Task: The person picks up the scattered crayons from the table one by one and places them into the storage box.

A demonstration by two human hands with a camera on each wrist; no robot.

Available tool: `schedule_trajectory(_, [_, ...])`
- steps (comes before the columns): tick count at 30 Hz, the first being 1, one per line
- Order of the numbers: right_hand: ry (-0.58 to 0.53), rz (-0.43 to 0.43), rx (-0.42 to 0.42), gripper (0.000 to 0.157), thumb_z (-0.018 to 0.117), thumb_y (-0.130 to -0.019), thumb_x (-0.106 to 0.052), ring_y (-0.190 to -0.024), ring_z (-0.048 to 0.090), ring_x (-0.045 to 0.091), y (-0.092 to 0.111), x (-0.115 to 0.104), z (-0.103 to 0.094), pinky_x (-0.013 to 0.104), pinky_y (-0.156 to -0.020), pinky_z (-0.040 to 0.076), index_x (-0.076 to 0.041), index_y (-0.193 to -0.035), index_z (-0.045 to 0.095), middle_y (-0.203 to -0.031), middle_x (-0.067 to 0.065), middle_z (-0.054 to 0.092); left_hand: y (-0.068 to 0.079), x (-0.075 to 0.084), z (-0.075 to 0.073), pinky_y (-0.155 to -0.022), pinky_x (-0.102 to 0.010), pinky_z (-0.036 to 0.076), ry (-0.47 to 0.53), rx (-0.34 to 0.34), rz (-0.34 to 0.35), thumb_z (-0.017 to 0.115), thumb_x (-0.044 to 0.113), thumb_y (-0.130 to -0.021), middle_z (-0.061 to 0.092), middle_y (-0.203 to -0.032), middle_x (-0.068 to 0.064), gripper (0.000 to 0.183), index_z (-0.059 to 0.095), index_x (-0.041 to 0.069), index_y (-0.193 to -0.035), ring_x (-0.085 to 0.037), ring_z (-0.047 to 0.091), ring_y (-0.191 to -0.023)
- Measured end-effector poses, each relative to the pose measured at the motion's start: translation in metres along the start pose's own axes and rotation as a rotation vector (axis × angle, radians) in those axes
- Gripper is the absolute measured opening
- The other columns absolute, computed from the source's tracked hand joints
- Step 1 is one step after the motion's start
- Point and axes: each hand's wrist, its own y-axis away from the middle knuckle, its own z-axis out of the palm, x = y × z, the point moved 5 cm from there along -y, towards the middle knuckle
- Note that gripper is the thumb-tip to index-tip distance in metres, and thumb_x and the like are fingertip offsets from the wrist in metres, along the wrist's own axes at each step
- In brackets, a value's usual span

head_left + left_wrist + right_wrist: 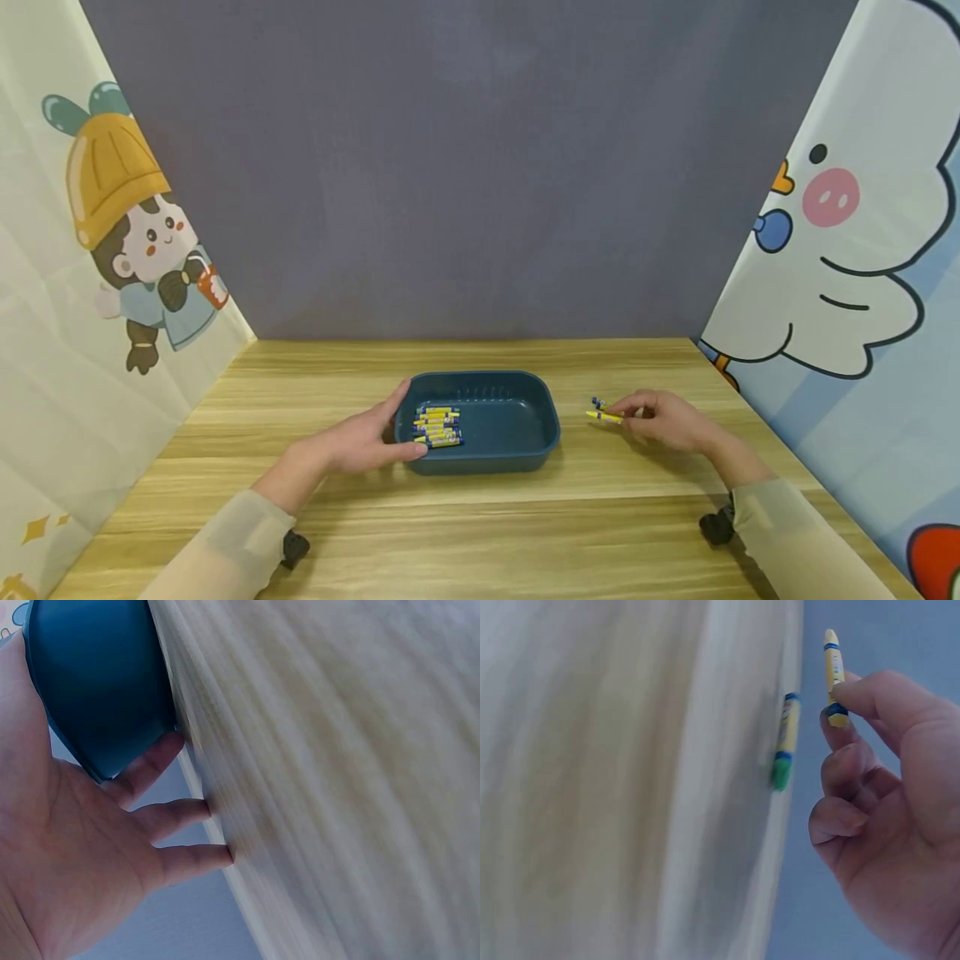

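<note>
A dark blue rectangular plastic box [480, 463] stands on the table, with several yellow-and-blue wrapped crayons [438, 428] lying side by side at its left end. My left hand [375, 435] rests against that end, its thumb over the near left corner and its index finger at the far one. In the left wrist view, the other fingers [196, 857] are straight and spread, tips at the table. To the right of the box, my right hand [666, 421] pinches a yellow crayon [834, 667] between thumb and fingertips, above the table. A green-ended crayon [786, 742] lies close by.
The wood-grain table [480, 542] runs back to a grey upright panel [480, 167]. Cartoon-printed cloths stand at the left [45, 275] and right [862, 317]. Bare tabletop shows in front of the box and between it and my right hand.
</note>
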Motion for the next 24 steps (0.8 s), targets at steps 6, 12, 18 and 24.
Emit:
schedule_trajectory(6, [-0.006,-0.034,0.053,0.028,0.070,-0.108,-0.018,-0.073,0.055,0.008,-0.005,-0.027,-0.007,0.027,-0.063,0.047,-0.015,-0.134,0.079,-0.108,0.004,0.072,-0.001,0.001,-0.001,-0.125,-0.065,0.038,0.002,-0.003,0.004,0.068,0.075,-0.098,0.027,-0.179,-0.025,0.121,-0.008,0.025,-0.178,-0.048,0.043,-0.158])
schedule_trajectory(12, [-0.027,-0.050,0.045,0.028,0.072,-0.108,-0.026,-0.073,0.054,0.010,-0.017,-0.064,-0.006,0.028,-0.063,0.045,-0.020,-0.134,0.080,-0.111,0.004,0.072,-0.001,0.001,-0.001,-0.125,-0.064,0.039,0.016,-0.005,0.003,0.069,0.074,-0.098,0.027,-0.179,-0.025,0.121,-0.008,0.025,-0.178,-0.046,0.044,-0.158])
schedule_trajectory(18, [-0.033,-0.114,0.005,0.028,0.072,-0.108,-0.024,-0.071,0.052,0.010,-0.041,-0.099,0.009,0.028,-0.063,0.046,-0.024,-0.135,0.079,-0.112,0.002,0.072,0.000,0.002,0.000,-0.124,-0.064,0.039,0.015,-0.004,-0.003,0.069,0.074,-0.098,0.029,-0.178,-0.025,0.122,-0.008,0.025,-0.178,-0.046,0.045,-0.157])
schedule_trajectory(24, [-0.093,-0.175,-0.060,0.028,0.069,-0.110,-0.019,-0.061,0.044,0.009,-0.067,-0.129,0.030,0.028,-0.059,0.043,-0.022,-0.136,0.079,-0.120,0.006,0.073,0.001,0.001,-0.001,-0.123,-0.064,0.041,0.014,-0.005,-0.022,0.069,0.075,-0.096,0.033,-0.177,-0.025,0.122,-0.007,0.028,-0.178,-0.045,0.049,-0.154])
